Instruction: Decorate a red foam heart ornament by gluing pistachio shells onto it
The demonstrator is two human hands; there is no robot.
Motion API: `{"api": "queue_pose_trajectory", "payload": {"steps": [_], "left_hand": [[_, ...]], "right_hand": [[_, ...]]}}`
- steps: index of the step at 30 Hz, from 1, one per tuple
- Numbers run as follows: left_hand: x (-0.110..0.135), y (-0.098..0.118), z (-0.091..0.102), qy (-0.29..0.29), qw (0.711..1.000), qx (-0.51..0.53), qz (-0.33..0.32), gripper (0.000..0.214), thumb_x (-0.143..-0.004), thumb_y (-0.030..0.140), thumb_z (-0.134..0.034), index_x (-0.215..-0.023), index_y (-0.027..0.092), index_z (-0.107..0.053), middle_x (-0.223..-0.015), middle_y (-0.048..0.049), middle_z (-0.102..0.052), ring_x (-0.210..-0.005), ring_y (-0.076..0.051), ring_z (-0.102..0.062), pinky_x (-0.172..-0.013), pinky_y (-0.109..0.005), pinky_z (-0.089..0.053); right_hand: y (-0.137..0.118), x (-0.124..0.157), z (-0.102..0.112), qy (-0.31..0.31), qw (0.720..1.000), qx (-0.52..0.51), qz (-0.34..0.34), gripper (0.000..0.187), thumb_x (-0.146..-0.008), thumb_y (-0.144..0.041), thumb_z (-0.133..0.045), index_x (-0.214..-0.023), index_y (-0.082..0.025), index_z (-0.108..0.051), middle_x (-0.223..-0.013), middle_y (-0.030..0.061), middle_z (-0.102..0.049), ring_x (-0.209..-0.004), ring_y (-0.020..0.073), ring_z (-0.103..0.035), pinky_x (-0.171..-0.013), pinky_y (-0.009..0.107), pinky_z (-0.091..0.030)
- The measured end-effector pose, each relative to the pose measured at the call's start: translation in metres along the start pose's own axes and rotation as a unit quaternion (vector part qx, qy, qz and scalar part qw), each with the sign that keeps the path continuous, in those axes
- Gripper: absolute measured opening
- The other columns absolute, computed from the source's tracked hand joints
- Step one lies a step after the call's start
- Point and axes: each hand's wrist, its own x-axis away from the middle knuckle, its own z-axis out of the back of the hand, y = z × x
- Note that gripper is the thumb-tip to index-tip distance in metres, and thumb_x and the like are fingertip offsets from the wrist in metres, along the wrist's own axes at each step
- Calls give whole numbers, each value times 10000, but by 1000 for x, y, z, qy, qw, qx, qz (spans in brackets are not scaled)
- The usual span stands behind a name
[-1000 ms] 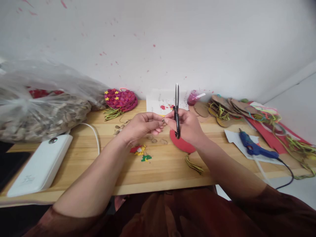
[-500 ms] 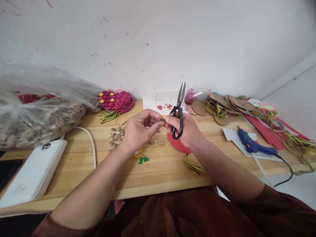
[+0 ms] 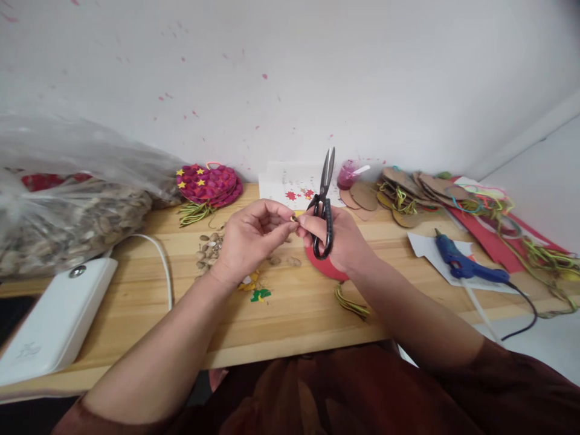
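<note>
My right hand [image 3: 341, 238] grips black scissors [image 3: 324, 202], blades pointing up and nearly together. My left hand [image 3: 248, 240] pinches a tiny piece [image 3: 294, 219] that the fingertips of both hands meet on; I cannot make out what it is. Both hands hover above a wooden table [image 3: 290, 302]. Under my right hand lies a red paper disc [image 3: 326, 267] with a yellow-green tassel [image 3: 352, 302]. Small shells [image 3: 208, 248] are scattered by my left wrist, with coloured paper scraps [image 3: 256, 289] below it.
A clear bag of shells [image 3: 72, 211] fills the left. A white box [image 3: 54, 320] with a cable lies front left. A magenta decorated disc [image 3: 209, 182], star-printed paper [image 3: 294, 184], cardboard cut-outs [image 3: 408, 193] and a blue glue gun [image 3: 466, 266] line the back and right.
The scissors have turned in my right hand, so the handles face me now, and both hands have shifted slightly left. The fingertips stay together on the small piece.
</note>
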Motion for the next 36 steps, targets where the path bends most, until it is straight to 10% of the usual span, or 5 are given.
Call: {"api": "queue_pose_trajectory", "payload": {"steps": [17, 36], "left_hand": [[12, 4, -7, 121, 984, -70, -106, 177, -830, 246, -818, -935, 201, -683, -993, -36, -722, -920, -154, -701, -890, -280, -596], [6, -1, -11, 125, 990, 44, -51, 244, -744, 235, -873, -869, 177, -672, -803, -17, -774, -715, -143, -756, -694, -246, -640]], "right_hand": [[4, 43, 24, -7, 951, 307, 27, 365, -739, -442, -838, -742, -240, -533, -668, -52, -520, -606, 131, -471, -581, 288, -387], [-7, 46, 23, 14, 896, 439, 69, 338, -815, -490, -756, -750, -237, -541, -634, -68, -558, -570, 114, -470, -581, 273, -361]]}}
